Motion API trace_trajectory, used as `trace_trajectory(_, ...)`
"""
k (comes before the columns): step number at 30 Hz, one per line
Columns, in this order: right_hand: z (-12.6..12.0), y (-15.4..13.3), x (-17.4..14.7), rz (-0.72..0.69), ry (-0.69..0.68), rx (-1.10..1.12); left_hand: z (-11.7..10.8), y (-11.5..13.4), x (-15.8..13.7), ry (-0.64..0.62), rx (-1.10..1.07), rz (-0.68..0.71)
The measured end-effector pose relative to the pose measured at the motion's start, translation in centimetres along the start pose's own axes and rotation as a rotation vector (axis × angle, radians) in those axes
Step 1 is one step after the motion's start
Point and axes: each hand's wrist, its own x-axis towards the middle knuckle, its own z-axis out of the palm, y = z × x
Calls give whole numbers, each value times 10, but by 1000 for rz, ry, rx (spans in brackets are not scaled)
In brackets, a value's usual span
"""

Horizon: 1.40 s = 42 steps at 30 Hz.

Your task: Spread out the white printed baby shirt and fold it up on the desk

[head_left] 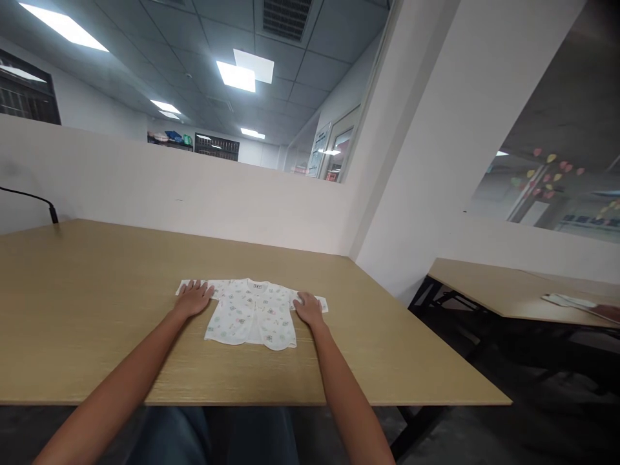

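Observation:
A small white baby shirt with a scattered print lies spread flat on the wooden table, its neckline pointing away from me and its sleeves stretched out to both sides. My left hand rests flat on the left sleeve, fingers spread. On the right sleeve lies my right hand, fingers extended, with the cuff showing past it. The shirt's front edges part slightly toward the hem.
A white wall with a window rises behind the table. At the far left, a black cable hangs near the table's back edge. A second table stands to the right, with a person's hand near a pale item.

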Motion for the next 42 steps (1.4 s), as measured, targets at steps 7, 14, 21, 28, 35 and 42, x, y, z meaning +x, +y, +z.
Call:
trace_trajectory(7, -4, -5, 3, -165, 157, 248, -8, 20, -12, 111, -114, 214)
trace_trajectory(14, -6, -23, -6, -259, 71, 461, -17, 40, -19, 242, -406, 454)
trace_trajectory(21, 3, -45, -19, -332, -27, 491, -15, 46, -23, 188, -537, 482)
trace_trajectory(28, 0, -51, -23, -359, -93, 491, -13, 45, -23, 179, -532, 489)
trace_trajectory(35, 0, -50, -23, -364, -117, 494, -10, 45, -22, 121, -501, 504)
trace_trajectory(42, -2, -51, -25, -368, -147, 520, -12, 45, -24, 123, -495, 511)
